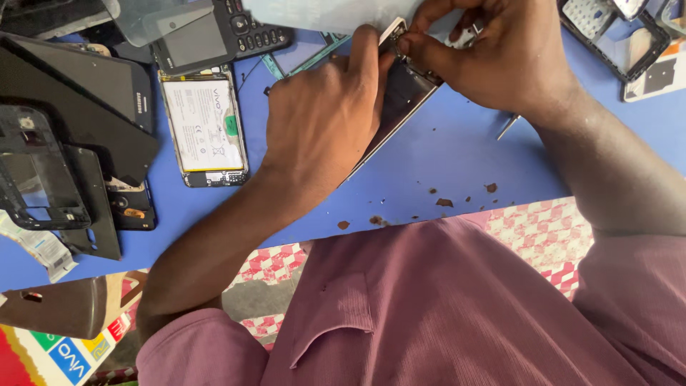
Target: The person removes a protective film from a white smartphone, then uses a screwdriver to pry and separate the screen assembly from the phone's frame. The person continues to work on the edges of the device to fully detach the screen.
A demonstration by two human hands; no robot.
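An opened phone [404, 93] with a silver frame and dark inner parts lies tilted on the blue table [443, 154]. My left hand [325, 118] presses down on its lower half and holds it still. My right hand [486, 53] pinches at the phone's upper end with thumb and fingers closed; a small metal part seems to sit between them, but I cannot make it out. A thin metal tool tip [509, 126] pokes out from under my right wrist.
A backless phone [205, 129] showing its white battery lies at the left, with a keypad phone [221, 32], dark screens and a black frame [39, 171] nearby. More phone frames [618, 36] sit at the top right. Brown crumbs [443, 202] dot the near edge.
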